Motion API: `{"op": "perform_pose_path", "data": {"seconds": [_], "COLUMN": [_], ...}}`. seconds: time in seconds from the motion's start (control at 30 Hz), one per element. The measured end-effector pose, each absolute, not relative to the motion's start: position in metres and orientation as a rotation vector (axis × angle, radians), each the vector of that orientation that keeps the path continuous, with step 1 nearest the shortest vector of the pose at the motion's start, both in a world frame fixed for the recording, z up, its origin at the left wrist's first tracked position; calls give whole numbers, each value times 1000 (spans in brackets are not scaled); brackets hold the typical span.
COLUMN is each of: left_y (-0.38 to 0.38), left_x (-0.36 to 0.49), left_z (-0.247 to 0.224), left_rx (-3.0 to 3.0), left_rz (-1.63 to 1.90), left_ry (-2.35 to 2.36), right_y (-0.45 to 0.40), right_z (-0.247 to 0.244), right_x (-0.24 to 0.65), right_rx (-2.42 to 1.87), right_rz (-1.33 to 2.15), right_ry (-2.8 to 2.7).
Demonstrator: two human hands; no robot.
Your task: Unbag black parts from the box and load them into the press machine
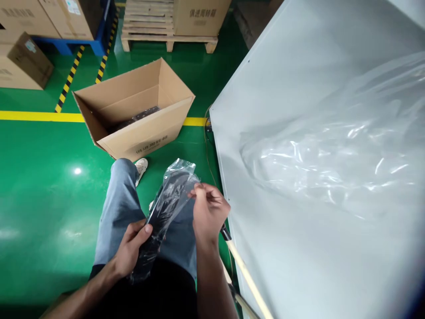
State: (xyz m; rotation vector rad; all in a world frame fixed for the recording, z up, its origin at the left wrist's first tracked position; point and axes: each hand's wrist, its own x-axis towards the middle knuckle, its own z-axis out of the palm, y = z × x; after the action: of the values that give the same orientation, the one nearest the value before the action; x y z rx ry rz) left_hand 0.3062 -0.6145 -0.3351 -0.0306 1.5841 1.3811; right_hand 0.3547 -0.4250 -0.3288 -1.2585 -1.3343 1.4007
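Observation:
A long black part in a clear plastic bag (166,201) lies slantwise above my lap. My left hand (133,243) grips its lower half, thumb on top and fingers beneath. My right hand (209,210) pinches the edge of the bag near its upper end, with the fingertips pressed together. The bag's top end stands loose beyond the black part. What exactly the black part is, the shiny film does not let me tell.
An open cardboard box (148,137) with dark items inside stands on the green floor ahead. A grey-white surface (299,248) bearing a clear plastic sheet (318,164) fills the right. Wooden handles (247,274) lean beside it. A wooden pallet (148,26) and cartons (23,57) stand farther back.

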Motion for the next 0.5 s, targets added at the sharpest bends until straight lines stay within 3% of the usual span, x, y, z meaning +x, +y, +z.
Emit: {"op": "perform_pose_path", "data": {"seconds": [0.2, 0.37, 0.5], "left_y": [-611, -613, -614], "left_x": [296, 295, 293], "left_z": [-330, -331, -327], "left_rx": [53, 161, 213], "left_rz": [1320, 1312, 1266], "left_ry": [1554, 1571, 1533], "right_y": [-422, -415, -406], "right_z": [-331, -320, -316], "right_x": [356, 360, 360], "right_rx": [-1209, -1202, -1249], "right_rz": [1562, 1476, 1479], "right_ry": [-1244, -1420, -1256]}}
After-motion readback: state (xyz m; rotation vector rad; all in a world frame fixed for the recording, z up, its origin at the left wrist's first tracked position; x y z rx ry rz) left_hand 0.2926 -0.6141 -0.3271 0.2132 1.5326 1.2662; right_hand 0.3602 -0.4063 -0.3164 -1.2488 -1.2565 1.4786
